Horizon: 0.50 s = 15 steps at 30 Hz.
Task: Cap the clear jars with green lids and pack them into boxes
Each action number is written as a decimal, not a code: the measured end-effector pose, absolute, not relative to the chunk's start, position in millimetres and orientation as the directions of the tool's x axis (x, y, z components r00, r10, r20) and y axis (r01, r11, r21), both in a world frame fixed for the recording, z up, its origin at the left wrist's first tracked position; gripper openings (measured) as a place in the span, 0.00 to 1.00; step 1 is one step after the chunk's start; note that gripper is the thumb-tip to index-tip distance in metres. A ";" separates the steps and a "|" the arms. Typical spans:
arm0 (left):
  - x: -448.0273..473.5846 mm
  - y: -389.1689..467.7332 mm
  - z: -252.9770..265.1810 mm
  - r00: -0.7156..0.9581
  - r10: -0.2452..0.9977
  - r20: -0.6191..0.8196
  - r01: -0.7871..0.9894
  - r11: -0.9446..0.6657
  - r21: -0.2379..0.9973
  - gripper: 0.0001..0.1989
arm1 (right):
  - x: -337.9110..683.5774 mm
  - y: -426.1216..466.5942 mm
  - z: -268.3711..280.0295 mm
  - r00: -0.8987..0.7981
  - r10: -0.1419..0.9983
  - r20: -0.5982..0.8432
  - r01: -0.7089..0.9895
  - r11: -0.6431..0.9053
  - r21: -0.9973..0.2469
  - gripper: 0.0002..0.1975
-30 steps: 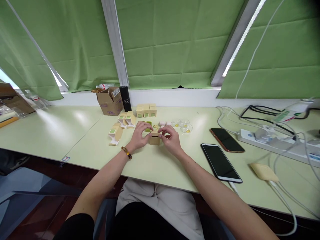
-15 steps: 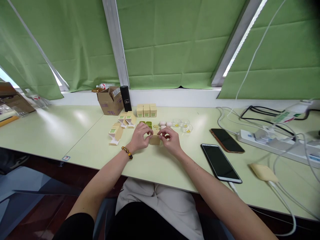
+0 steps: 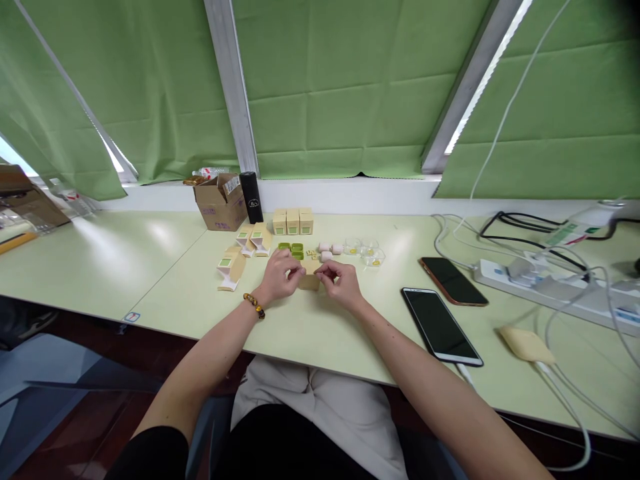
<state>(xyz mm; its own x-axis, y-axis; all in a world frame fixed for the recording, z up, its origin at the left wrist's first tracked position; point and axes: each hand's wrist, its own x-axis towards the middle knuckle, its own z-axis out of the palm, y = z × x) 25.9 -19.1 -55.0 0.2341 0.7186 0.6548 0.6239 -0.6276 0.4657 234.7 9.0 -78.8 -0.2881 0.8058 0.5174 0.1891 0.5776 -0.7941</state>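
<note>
A small cream-coloured cardboard box (image 3: 310, 280) stands on the table between my two hands. My left hand (image 3: 281, 275) pinches at its left upper edge, thumb and fingertips together. At the upper right edge, my right hand (image 3: 340, 283) has its thumb and index finger closed in the same way. Just beyond the box lie small green containers (image 3: 297, 251), tiny yellowish pieces (image 3: 311, 254) and several pale pink blocks (image 3: 326, 255). Clear plastic cups (image 3: 370, 249) with yellow spots are to the right of these.
Three closed small boxes (image 3: 293, 221) stand in a row behind. Open-flapped boxes (image 3: 231, 267) are on the left. Further back are a brown carton (image 3: 220, 202) and a black cylinder (image 3: 251, 197). Two phones (image 3: 443, 327), cables and a power strip (image 3: 550, 290) occupy the right side.
My fingers have shifted slightly at the box's top edge, the left ones lower, so more of the green containers shows. The box stays in the same place.
</note>
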 end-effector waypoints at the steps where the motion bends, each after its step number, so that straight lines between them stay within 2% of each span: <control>1: 26.5 -17.9 -55.8 0.200 0.725 0.659 0.630 -0.611 0.480 0.11 | 235.4 10.0 -79.8 -0.295 0.801 0.521 0.180 0.582 -0.793 0.01; 3: 27.7 -14.7 -57.6 0.107 0.756 0.645 0.657 -0.541 0.525 0.08 | 237.0 12.1 -80.9 -0.308 0.792 0.527 0.150 0.588 -0.795 0.06; 6: 28.9 -10.1 -60.0 -0.009 0.835 0.550 0.715 -0.379 0.587 0.12 | 240.0 14.9 -81.0 -0.343 0.787 0.513 0.128 0.580 -0.804 0.13; 10: 29.2 -8.3 -60.7 -0.020 0.902 0.431 0.774 -0.259 0.578 0.13 | 242.6 18.5 -81.2 -0.387 0.786 0.481 0.167 0.573 -0.802 0.19; 15: 28.4 -8.7 -59.8 -0.061 0.896 0.440 0.813 -0.211 0.542 0.17 | 241.4 22.2 -83.0 -0.246 0.853 0.460 0.317 0.519 -0.794 0.18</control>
